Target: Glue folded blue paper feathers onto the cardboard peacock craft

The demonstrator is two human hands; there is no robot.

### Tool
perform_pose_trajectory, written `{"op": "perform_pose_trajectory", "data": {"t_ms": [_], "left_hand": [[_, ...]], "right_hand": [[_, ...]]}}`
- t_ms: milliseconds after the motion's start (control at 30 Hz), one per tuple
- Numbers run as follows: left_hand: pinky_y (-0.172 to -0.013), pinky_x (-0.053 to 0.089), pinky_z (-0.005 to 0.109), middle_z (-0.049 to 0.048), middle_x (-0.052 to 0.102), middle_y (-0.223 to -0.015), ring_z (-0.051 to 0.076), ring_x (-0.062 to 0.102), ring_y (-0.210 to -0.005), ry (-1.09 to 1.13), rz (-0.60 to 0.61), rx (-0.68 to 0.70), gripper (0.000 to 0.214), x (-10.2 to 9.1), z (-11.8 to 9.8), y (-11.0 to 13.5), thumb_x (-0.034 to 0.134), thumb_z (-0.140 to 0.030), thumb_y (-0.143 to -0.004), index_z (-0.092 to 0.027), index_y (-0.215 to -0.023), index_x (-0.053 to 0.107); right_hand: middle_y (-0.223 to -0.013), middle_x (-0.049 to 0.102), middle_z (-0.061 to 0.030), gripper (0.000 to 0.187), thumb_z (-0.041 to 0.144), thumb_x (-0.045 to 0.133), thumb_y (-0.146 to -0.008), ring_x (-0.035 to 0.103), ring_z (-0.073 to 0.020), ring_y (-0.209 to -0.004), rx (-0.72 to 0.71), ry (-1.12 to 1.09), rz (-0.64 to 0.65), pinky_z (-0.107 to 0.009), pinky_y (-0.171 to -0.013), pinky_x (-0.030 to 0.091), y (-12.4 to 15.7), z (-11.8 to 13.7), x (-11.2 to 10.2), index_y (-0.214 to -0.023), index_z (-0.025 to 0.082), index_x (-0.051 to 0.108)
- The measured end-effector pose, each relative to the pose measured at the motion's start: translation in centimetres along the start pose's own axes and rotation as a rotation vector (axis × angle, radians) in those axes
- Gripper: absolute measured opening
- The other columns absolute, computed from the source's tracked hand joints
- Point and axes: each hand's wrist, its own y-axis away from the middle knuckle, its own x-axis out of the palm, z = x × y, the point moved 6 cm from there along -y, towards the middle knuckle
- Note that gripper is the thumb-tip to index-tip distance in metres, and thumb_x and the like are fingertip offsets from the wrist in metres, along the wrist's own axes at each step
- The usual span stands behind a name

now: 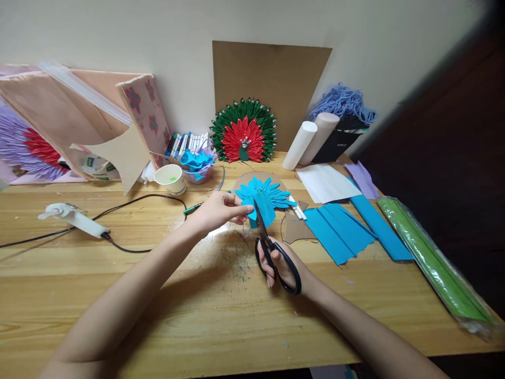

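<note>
Pinched between the thumb and fingers of my left hand [223, 213] is a small folded piece of blue crepe paper [266, 209]. My right hand [288, 263] grips the black-handled scissors [290, 271], fingers through the loops. Their blades lie over the blue piece, close to my left fingertips; whether they are cutting I cannot tell. Just behind sits a fan of blue paper petals [256, 187] on a round cardboard disc [240, 181], partly hidden by the held piece. Blue crepe sheets [339, 229] lie to the right.
A white glue gun [81, 218] with a black cord lies left. A paper cup [170, 180] and a bowl of blue scraps [199, 171] stand behind. A green-and-red paper peacock [244, 134] leans on cardboard [272, 73]. Green wrapped paper [434, 263] lies along the right edge.
</note>
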Motion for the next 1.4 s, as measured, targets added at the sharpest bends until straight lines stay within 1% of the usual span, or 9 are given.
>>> {"op": "perform_pose_trajectory", "data": {"t_ms": [133, 300, 467, 733, 867, 1067, 1233, 1333, 1400], "left_hand": [[-0.056, 0.05, 0.026, 0.0018, 0.061, -0.054, 0.011, 0.057, -0.051, -0.012, -0.013, 0.015, 0.022, -0.4, 0.0, -0.2, 0.075, -0.032, -0.06, -0.014, -0.057, 0.063], [-0.058, 0.05, 0.026, 0.0019, 0.061, -0.054, 0.011, 0.058, -0.052, -0.022, -0.031, 0.01, 0.021, -0.6, 0.2, -0.3, 0.073, -0.032, -0.062, -0.013, -0.059, 0.063], [-0.059, 0.049, 0.025, 0.0013, 0.06, -0.054, 0.01, 0.057, -0.051, -0.043, 0.048, 0.019, 0.021, 0.1, 0.2, -0.1, 0.071, -0.029, -0.065, -0.013, -0.057, 0.06], [-0.055, 0.045, 0.024, 0.0018, 0.06, -0.052, 0.01, 0.055, -0.05, -0.115, 0.042, 0.007, 0.019, -0.2, -0.4, 0.2, 0.07, -0.026, -0.065, -0.014, -0.054, 0.06], [-0.055, 0.045, 0.024, 0.0011, 0.059, -0.054, 0.01, 0.055, -0.05, -0.18, 0.121, -0.003, 0.019, -1.0, -0.2, -0.1, 0.071, -0.028, -0.064, -0.014, -0.057, 0.061], [-0.059, 0.044, 0.022, 0.0, 0.06, -0.058, 0.011, 0.057, -0.057, -0.359, 0.28, -0.108, 0.024, -2.0, -0.5, 0.6, 0.069, -0.036, -0.065, -0.013, -0.062, 0.06], [-0.056, 0.041, 0.021, -0.0004, 0.058, -0.055, 0.011, 0.055, -0.057, -0.533, 0.234, -0.12, 0.023, -4.6, -0.6, 0.3, 0.069, -0.034, -0.064, -0.014, -0.058, 0.059], [-0.053, 0.039, 0.022, 0.0014, 0.06, -0.054, 0.013, 0.055, -0.055, -0.681, 0.11, -0.178, 0.023, -7.5, 0.9, -0.7, 0.071, -0.035, -0.059, -0.014, -0.056, 0.061], [-0.053, 0.039, 0.023, 0.0024, 0.062, -0.054, 0.015, 0.056, -0.055, -0.719, 0.1, -0.256, 0.022, -8.6, 2.5, -1.4, 0.071, -0.035, -0.057, -0.015, -0.056, 0.063]], "right_hand": [[-0.043, 0.036, 0.0101, 0.061, 0.079, 0.046, -0.063, 0.035, -0.0055, -0.03, -0.007, 0.039, -0.021, -0.017, -0.029, 0.034, 0.0, -0.3, -0.4, -0.074, 0.02, 0.04], [-0.044, 0.034, 0.0105, 0.064, 0.083, 0.045, -0.059, 0.035, -0.0054, -0.03, -0.001, 0.027, -0.019, -0.018, -0.029, 0.035, -0.1, -0.5, -0.4, -0.072, 0.02, 0.039], [-0.045, 0.037, 0.009, 0.07, 0.087, 0.038, -0.055, 0.038, -0.0062, -0.033, -0.013, 0.006, -0.015, -0.02, -0.033, 0.039, 0.0, -0.1, 0.0, -0.073, 0.019, 0.04], [-0.044, 0.035, 0.0099, 0.063, 0.081, 0.046, -0.06, 0.036, -0.0061, -0.031, -0.006, 0.031, -0.057, -0.018, -0.029, 0.034, 0.0, -0.3, -0.1, -0.073, 0.02, 0.04], [-0.047, 0.039, 0.0084, 0.057, 0.076, 0.045, -0.068, 0.04, -0.0059, -0.032, -0.044, 0.105, -0.031, -0.017, -0.029, 0.034, 0.1, -0.8, -0.4, -0.072, 0.02, 0.04], [-0.048, 0.038, 0.009, 0.054, 0.073, 0.05, -0.067, 0.037, -0.0049, -0.033, 0.02, 0.156, -0.024, -0.016, -0.028, 0.035, 0.3, -1.1, -0.4, -0.072, 0.02, 0.039], [-0.043, 0.039, 0.0092, 0.062, 0.081, 0.044, -0.061, 0.038, -0.0055, -0.03, 0.054, 0.115, -0.062, -0.015, -0.027, 0.033, 0.0, -1.2, -0.6, -0.071, 0.02, 0.041], [-0.04, 0.038, 0.01, 0.068, 0.085, 0.045, -0.054, 0.037, -0.0055, -0.027, 0.086, 0.018, -0.128, -0.016, -0.026, 0.034, -0.3, -1.2, -1.0, -0.071, 0.02, 0.042], [-0.039, 0.038, 0.0103, 0.068, 0.085, 0.046, -0.052, 0.036, -0.0051, -0.026, 0.084, -0.036, -0.161, -0.016, -0.026, 0.034, -0.5, -1.0, -1.4, -0.069, 0.019, 0.042]]}}
